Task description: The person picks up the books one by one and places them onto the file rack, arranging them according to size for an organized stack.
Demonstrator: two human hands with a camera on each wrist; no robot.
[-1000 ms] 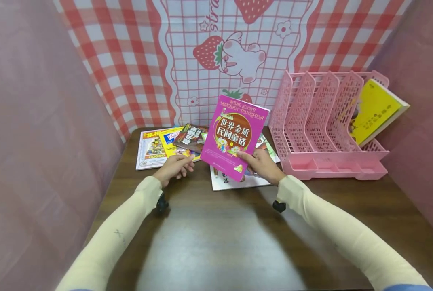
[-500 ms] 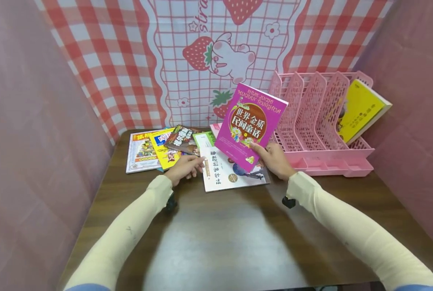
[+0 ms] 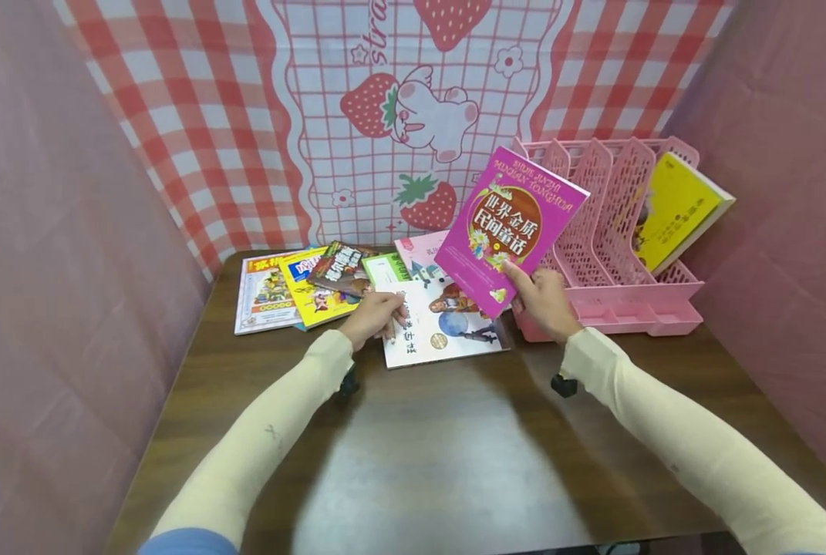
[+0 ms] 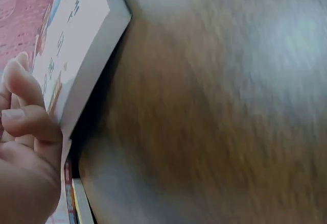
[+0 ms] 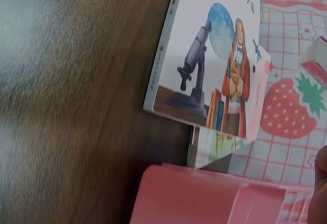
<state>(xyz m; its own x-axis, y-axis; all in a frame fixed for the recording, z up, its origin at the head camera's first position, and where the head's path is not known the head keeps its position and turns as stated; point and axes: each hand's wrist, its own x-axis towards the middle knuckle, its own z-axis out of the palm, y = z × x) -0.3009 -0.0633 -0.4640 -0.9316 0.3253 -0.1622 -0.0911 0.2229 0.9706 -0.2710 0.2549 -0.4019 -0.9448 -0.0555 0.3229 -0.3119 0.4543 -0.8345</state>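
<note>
My right hand (image 3: 547, 304) pinches the lower right edge of a magenta book (image 3: 506, 231), thumb on its cover. The book is raised and tilted, in front of the left part of a pink file rack (image 3: 610, 297). My left hand (image 3: 376, 316), fingers loosely curled and holding nothing, is over the left end of a white book (image 3: 440, 327) on the table; whether it touches the cover I cannot tell. In the left wrist view the hand (image 4: 25, 132) is beside that book's edge. The right wrist view shows the white book (image 5: 204, 55) with its telescope picture, lying on other books.
A yellow book (image 3: 683, 212) leans in the rack's right compartment. Left of the white book lie a dark-covered book (image 3: 339, 270), a yellow-and-blue book (image 3: 308, 297) and a white-bordered book (image 3: 267, 297). A pink book (image 3: 423, 250) lies behind. A checked cloth (image 3: 197, 116) hangs at the back.
My right hand has carried the magenta book right and up towards the rack, uncovering more of the white book. My left hand has moved right, over the white book's left end. The head view has shifted.
</note>
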